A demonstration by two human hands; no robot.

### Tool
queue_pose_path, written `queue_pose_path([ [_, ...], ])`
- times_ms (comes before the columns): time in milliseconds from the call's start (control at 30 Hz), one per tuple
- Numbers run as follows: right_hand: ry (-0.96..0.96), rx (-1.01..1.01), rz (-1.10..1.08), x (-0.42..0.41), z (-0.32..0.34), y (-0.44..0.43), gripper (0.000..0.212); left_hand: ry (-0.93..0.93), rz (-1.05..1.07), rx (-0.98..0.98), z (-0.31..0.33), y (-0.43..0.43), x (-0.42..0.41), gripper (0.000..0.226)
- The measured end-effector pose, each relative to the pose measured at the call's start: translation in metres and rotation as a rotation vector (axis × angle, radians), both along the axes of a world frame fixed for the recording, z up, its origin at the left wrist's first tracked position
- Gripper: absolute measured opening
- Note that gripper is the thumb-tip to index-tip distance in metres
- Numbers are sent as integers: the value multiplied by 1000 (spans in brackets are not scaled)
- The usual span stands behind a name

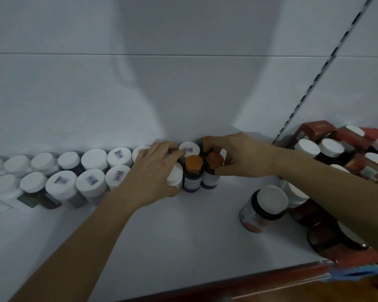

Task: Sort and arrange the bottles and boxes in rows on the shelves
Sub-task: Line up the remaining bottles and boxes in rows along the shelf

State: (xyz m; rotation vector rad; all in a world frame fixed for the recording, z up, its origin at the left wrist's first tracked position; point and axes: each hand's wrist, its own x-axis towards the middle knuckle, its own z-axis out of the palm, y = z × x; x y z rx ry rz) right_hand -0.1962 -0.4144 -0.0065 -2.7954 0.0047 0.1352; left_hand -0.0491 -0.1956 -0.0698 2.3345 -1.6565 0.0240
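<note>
Left hand (155, 171) reaches in from seven o'clock and lies over the right end of the bottle rows. Its thumb is hooked round the front of a white-capped bottle (175, 175) and its fingers stretch over the caps behind, so it holds that bottle. Right hand (238, 155) comes in from four o'clock, fingers and thumb curled round an orange-capped bottle (214, 160) with a pale label, standing upright on the shelf (183, 225).

A second orange-capped bottle (193, 163) stands between the two held bottles, touching both. Behind the right fingers there seems to be a third orange cap, mostly hidden.

Two rows of white-capped bottles (92, 160) run from the left hand towards nine o'clock along the back wall (74, 83), caps close together; several carry small square stickers.

At three o'clock, beyond the right forearm, red boxes (319, 127) and white-capped dark jars (330, 147) sit mixed together, unsorted. One dark jar (268, 203) stands alone at four o'clock, well apart from the rows. A slotted upright (327, 66) climbs the wall towards one o'clock.
</note>
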Motion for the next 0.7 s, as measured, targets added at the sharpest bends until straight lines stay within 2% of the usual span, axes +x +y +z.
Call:
queue_pose_path([
  [67, 14, 52, 10, -7, 2, -6, 62, -20, -6, 14, 2, 0, 0, 98],
  [133, 22, 64, -16, -15, 8, -15, 65, -22, -4, 38, 7, 0, 1, 104],
  [367, 106, -64, -101, -55, 30, -64, 34, -39, -12, -60, 35, -32, -25, 86],
  [433, 110, -87, -109, -67, 32, -77, 32, -53, -53, -70, 38, -51, -37, 78],
  [567, 51, -174, -131, -92, 37, -107, 33, -74, -109, -42, 39, -84, -59, 78],
  [700, -15, -299, -96, -120, 32, -134, 31, -51, -165, -50, 37, -106, -75, 68],
])
